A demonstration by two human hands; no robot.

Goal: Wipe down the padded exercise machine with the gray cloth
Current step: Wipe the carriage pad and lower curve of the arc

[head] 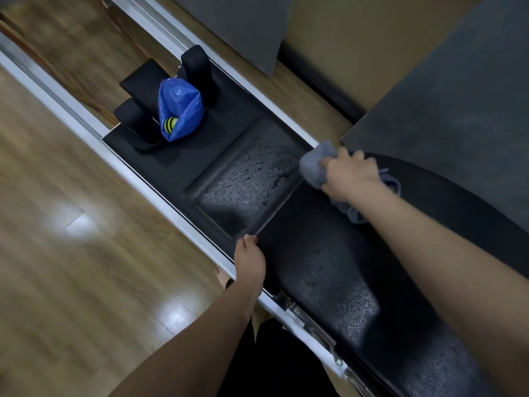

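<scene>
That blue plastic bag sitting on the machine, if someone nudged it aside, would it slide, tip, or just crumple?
The blue bag looks thin and creased, so it would probably crumple rather than hold its shape. A striped ball shows at its open mouth, which might roll out if the bag tips. It seems lightly filled, so likely easy to push along the black pad.

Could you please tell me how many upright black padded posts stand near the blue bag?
2: one post stands behind the blue bag by the far rail, the other post to its left near the pad's edge. The bag may hide more.
</scene>
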